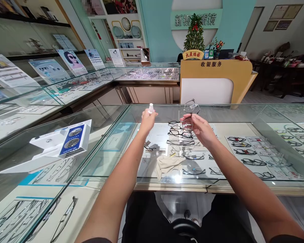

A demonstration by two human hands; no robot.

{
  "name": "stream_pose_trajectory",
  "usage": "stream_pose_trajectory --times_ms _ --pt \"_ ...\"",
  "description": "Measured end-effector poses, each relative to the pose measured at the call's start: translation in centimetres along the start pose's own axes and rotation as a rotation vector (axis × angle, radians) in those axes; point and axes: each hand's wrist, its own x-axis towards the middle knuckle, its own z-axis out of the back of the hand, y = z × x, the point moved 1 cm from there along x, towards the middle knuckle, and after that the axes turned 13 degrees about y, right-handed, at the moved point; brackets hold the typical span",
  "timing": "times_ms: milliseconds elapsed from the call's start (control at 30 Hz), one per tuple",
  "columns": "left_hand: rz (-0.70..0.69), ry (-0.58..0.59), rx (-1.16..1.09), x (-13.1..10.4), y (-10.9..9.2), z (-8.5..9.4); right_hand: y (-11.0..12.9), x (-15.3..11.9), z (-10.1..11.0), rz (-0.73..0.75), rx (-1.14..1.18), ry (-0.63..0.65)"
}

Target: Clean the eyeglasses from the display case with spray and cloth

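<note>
My left hand (148, 121) is closed around a small white spray bottle (151, 108), whose top sticks up above the fingers. To its right, my right hand (201, 128) pinches a pair of eyeglasses (192, 107) by the frame. The glasses are turned on end, one lens above my fingers and the other below, with a pale label on the upper lens. Both hands are raised over the glass display counter (152, 184). On the glass below them lies a crumpled cream cloth (168, 163).
Rows of eyeglass frames (180, 142) are inside the counter, with more frames (245, 152) on a white tray at right. A blue and white cardboard stand (74, 140) is on the left counter. Beyond stands a yellow cashier desk (218, 72).
</note>
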Motion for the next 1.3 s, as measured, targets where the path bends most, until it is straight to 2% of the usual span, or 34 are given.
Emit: stream_pose_trajectory --times_ms 100,333,667,733,800,867,900,933,967,1000,1033,1100,1133,1167,1233,1300 --pt "0.072 -0.064 0.187 0.6 1.2 0.8 0.0 0.0 0.2 -0.010 0.015 -0.014" --pt "0.187 -0.001 0.453 0.9 2.2 1.4 -0.1 0.2 0.5 0.011 0.088 -0.017" --pt "0.252 0.015 0.539 0.2 1.7 0.5 -0.2 0.2 0.6 0.027 0.114 -0.004" --pt "0.265 -0.057 0.531 -0.3 1.0 -0.2 -0.2 0.2 0.7 0.029 0.116 -0.006" --pt "0.199 -0.236 0.519 -1.2 -0.3 -0.9 -0.1 0.2 0.7 0.036 0.117 -0.010" --pt "0.012 -0.444 0.487 -2.7 -2.2 -1.5 0.0 0.3 0.8 0.045 0.116 -0.013" --pt "-0.113 -0.495 0.461 -3.6 -3.4 -1.7 0.0 0.3 0.9 0.048 0.116 -0.013" --pt "-0.232 -0.477 0.429 -4.6 -4.6 -2.0 0.1 0.3 0.9 0.051 0.117 -0.015" --pt "-0.327 -0.376 0.398 -5.6 -5.7 -2.2 0.1 0.3 0.9 0.054 0.117 -0.020" --pt "-0.388 -0.177 0.376 -6.5 -6.7 -2.4 0.2 0.4 1.0 0.056 0.118 -0.024" --pt "-0.406 0.081 0.370 -7.5 -7.6 -2.7 0.2 0.4 1.0 0.058 0.119 -0.027" --pt "-0.348 0.623 0.443 -9.2 -8.5 -3.4 0.2 0.5 1.1 0.063 0.117 -0.030" --pt "-0.300 0.832 0.515 -9.9 -8.6 -3.8 0.2 0.5 1.1 0.065 0.116 -0.030" --pt "-0.249 0.986 0.607 -10.5 -8.5 -4.1 0.2 0.5 1.1 0.066 0.114 -0.028" --pt "-0.163 1.137 0.798 -11.1 -8.0 -4.8 0.2 0.5 1.2 0.064 0.108 -0.026" --pt "-0.114 1.181 0.933 -11.3 -7.5 -5.3 0.1 0.5 1.2 0.062 0.103 -0.021"
